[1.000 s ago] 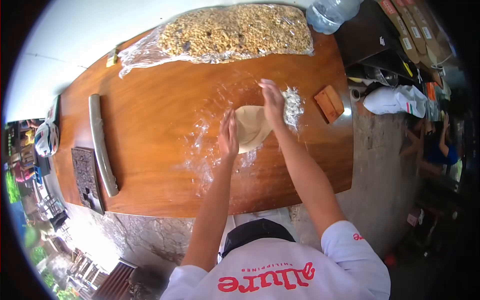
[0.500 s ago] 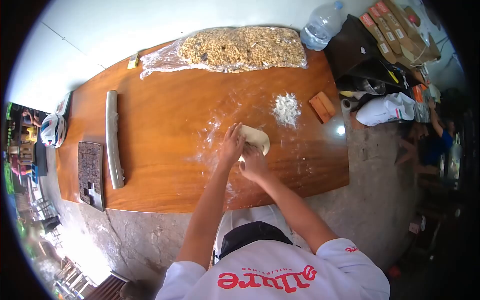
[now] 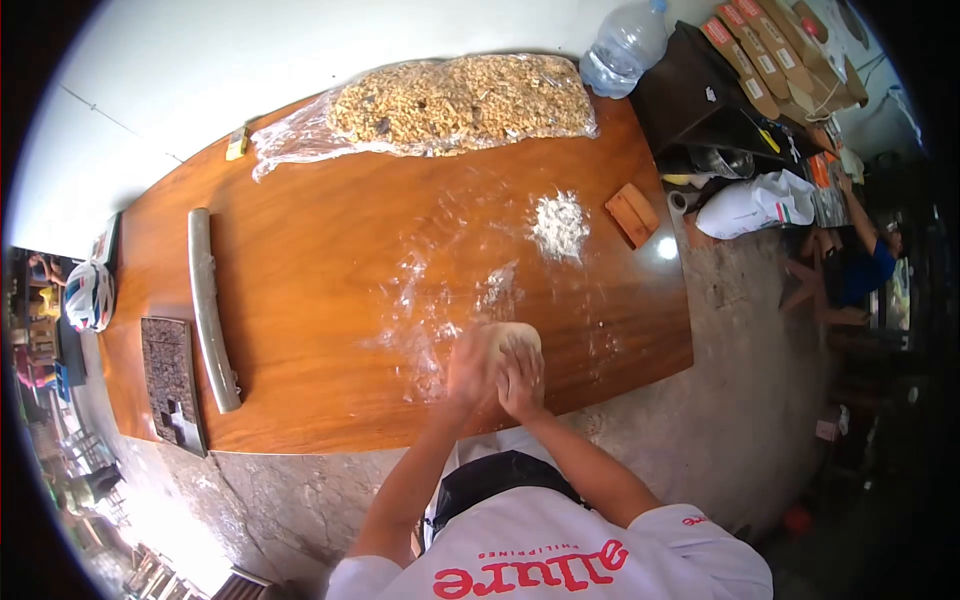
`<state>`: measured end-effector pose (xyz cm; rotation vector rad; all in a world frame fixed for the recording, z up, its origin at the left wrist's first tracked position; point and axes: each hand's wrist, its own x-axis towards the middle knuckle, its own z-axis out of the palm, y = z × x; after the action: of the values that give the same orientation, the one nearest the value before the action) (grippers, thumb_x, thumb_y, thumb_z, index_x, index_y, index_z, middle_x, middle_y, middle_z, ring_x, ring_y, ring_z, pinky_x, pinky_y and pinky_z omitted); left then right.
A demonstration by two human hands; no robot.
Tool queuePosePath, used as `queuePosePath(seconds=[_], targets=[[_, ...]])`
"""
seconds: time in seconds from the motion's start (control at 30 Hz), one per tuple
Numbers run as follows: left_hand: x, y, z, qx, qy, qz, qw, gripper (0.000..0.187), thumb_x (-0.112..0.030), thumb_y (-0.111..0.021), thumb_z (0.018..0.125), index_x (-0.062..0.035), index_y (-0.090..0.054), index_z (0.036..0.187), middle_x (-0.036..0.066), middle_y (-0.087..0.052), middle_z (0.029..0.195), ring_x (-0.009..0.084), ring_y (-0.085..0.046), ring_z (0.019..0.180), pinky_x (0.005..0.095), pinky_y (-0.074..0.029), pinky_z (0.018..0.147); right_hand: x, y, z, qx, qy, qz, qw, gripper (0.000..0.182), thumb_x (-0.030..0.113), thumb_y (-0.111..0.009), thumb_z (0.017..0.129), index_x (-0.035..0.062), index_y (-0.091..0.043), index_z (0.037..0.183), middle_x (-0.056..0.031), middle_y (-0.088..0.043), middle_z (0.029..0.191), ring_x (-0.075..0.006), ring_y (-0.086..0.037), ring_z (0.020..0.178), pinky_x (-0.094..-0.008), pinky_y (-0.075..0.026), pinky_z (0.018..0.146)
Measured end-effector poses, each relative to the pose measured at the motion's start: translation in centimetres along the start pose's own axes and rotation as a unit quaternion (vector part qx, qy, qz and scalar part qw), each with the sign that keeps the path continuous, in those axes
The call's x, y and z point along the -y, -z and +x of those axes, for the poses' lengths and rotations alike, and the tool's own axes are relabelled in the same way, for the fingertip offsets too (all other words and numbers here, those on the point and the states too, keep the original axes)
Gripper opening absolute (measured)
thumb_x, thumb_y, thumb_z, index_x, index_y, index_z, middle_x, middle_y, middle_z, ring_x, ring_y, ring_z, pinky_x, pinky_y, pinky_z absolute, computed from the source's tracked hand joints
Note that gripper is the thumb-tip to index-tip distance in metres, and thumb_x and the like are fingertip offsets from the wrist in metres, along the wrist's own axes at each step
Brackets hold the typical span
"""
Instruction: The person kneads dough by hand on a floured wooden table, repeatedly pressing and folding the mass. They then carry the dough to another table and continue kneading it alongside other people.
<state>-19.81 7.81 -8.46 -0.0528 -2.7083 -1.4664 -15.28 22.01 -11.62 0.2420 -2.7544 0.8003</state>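
A pale lump of dough (image 3: 520, 333) lies on the floured wooden table (image 3: 320, 300), near its front edge. My right hand (image 3: 521, 380) is on the near side of the dough, its fingers curled over the top and gripping it. At the dough's left side is my left hand (image 3: 470, 368), smeared by motion; its fingers cannot be made out clearly. Beyond the dough, loose flour (image 3: 497, 285) streaks the wood. A heap of white flour (image 3: 559, 226) sits farther back to the right, beside a small wooden block (image 3: 631, 215).
A clear plastic bag of crumbly tan pieces (image 3: 465, 105) lies along the back edge. At left are a long grey tube (image 3: 208, 310) and a dark textured slab (image 3: 172, 375). A large water bottle (image 3: 625, 50) stands back right. Another person (image 3: 868, 265) is at far right.
Both hands and the dough have moved toward me, nearer the front edge. Flour marks now show where the dough was. The view has shifted slightly.
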Motion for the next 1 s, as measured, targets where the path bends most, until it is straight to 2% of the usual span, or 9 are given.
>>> queuePosePath(seconds=[0.07, 0.27, 0.5, 0.53, 0.6, 0.67, 0.77, 0.87, 1.0], targets=[[1.2, -1.7, 0.1, 0.103, -0.184, 0.130, 0.969, 0.044, -0.033, -0.052, 0.095, -0.0110, -0.061, 0.132, 0.021, -0.052, 0.140, 0.0408, -0.046, 0.133, 0.0528, -0.034, 0.110, -0.1, -0.7, -0.7, -0.006, -0.030, -0.022, 0.999, 0.046, 0.028, -0.052, 0.096, 0.0041, -0.056, 0.135, -0.0205, -0.052, 0.143, -0.0422, -0.045, 0.135, -0.0545, -0.031, 0.113], [4.0, -3.6, 10.6, 0.007, -0.068, 0.206, 0.976, 0.049, -0.032, -0.044, 0.098, -0.0175, -0.053, 0.145, 0.018, -0.039, 0.155, 0.0382, -0.029, 0.148, 0.0525, -0.015, 0.123, -1.8, -2.5, 10.7, 0.059, -0.051, -0.083, 0.993, 0.048, 0.024, -0.051, 0.094, 0.0085, -0.054, 0.139, -0.0190, -0.050, 0.145, -0.0399, -0.042, 0.139, -0.0555, -0.026, 0.116], [6.3, -3.7, 23.7, -0.142, 0.034, 0.189, 0.971, 0.049, -0.037, -0.041, 0.105, -0.0096, -0.052, 0.144, 0.021, -0.040, 0.154, 0.0407, -0.029, 0.147, 0.0517, -0.020, 0.121, -4.9, -7.0, 26.4, -0.004, -0.040, -0.049, 0.998, 0.044, 0.022, -0.053, 0.091, 0.0087, -0.055, 0.133, -0.0181, -0.052, 0.140, -0.0382, -0.043, 0.136, -0.0536, -0.031, 0.113], [6.3, -3.6, 23.3, -0.141, 0.035, 0.194, 0.970, 0.049, -0.037, -0.041, 0.105, -0.0096, -0.052, 0.144, 0.021, -0.040, 0.154, 0.0407, -0.029, 0.147, 0.0517, -0.020, 0.121, -5.3, -7.3, 28.1, -0.022, -0.033, -0.037, 0.999, 0.042, 0.022, -0.053, 0.091, 0.0082, -0.057, 0.130, -0.0169, -0.054, 0.138, -0.0375, -0.044, 0.135, -0.0523, -0.033, 0.112], [6.0, -3.4, 23.1, -0.137, 0.007, -0.064, 0.989, 0.049, -0.036, -0.038, 0.107, -0.0051, -0.052, 0.142, 0.024, -0.048, 0.147, 0.0437, -0.038, 0.141, 0.0518, -0.029, 0.117, -6.1, -7.9, 30.7, -0.034, -0.015, -0.004, 0.999, 0.037, 0.023, -0.054, 0.092, 0.0066, -0.060, 0.125, -0.0152, -0.057, 0.135, -0.0340, -0.048, 0.133, -0.0484, -0.035, 0.111], [5.2, -3.8, 19.9, -0.070, 0.014, -0.054, 0.996, 0.054, -0.039, -0.041, 0.105, -0.0013, -0.049, 0.143, 0.025, -0.047, 0.147, 0.0430, -0.040, 0.140, 0.0504, -0.028, 0.118, -7.8, -8.8, 32.0, -0.044, -0.004, 0.026, 0.999, 0.033, 0.023, -0.056, 0.093, 0.0050, -0.063, 0.120, -0.0135, -0.061, 0.131, -0.0305, -0.051, 0.130, -0.0445, -0.037, 0.110], [3.1, -5.8, 13.7, -0.047, 0.016, -0.047, 0.998, 0.061, -0.037, -0.045, 0.104, 0.0054, -0.040, 0.148, 0.027, -0.042, 0.151, 0.0433, -0.035, 0.144, 0.0505, -0.023, 0.120, -10.2, -8.9, 32.0, -0.081, -0.064, 0.456, 0.884, 0.017, 0.014, -0.059, 0.091, 0.0047, -0.069, 0.101, -0.0175, -0.069, 0.109, -0.0331, -0.065, 0.109, -0.0419, -0.048, 0.100], [0.1, -6.7, 9.2, -0.066, 0.101, -0.031, 0.992, 0.056, -0.026, -0.054, 0.100, 0.0028, -0.043, 0.147, 0.028, -0.043, 0.150, 0.0432, -0.039, 0.141, 0.0463, -0.032, 0.116, -9.6, -4.6, 28.3, -0.061, 0.006, 0.248, 0.967, 0.016, 0.006, -0.060, 0.090, 0.0043, -0.069, 0.103, -0.0166, -0.068, 0.113, -0.0329, -0.063, 0.113, -0.0420, -0.047, 0.101], [-1.0, -5.9, 6.7, -0.077, 0.084, -0.029, 0.993, 0.058, -0.030, -0.063, 0.098, 0.0000, -0.047, 0.145, 0.026, -0.046, 0.148, 0.0399, -0.046, 0.137, 0.0460, -0.042, 0.109, -8.7, -0.8, 24.9, -0.170, -0.041, 0.135, 0.975, 0.021, 0.001, -0.060, 0.087, 0.0028, -0.069, 0.106, -0.0165, -0.068, 0.114, -0.0345, -0.062, 0.112, -0.0423, -0.047, 0.101]])
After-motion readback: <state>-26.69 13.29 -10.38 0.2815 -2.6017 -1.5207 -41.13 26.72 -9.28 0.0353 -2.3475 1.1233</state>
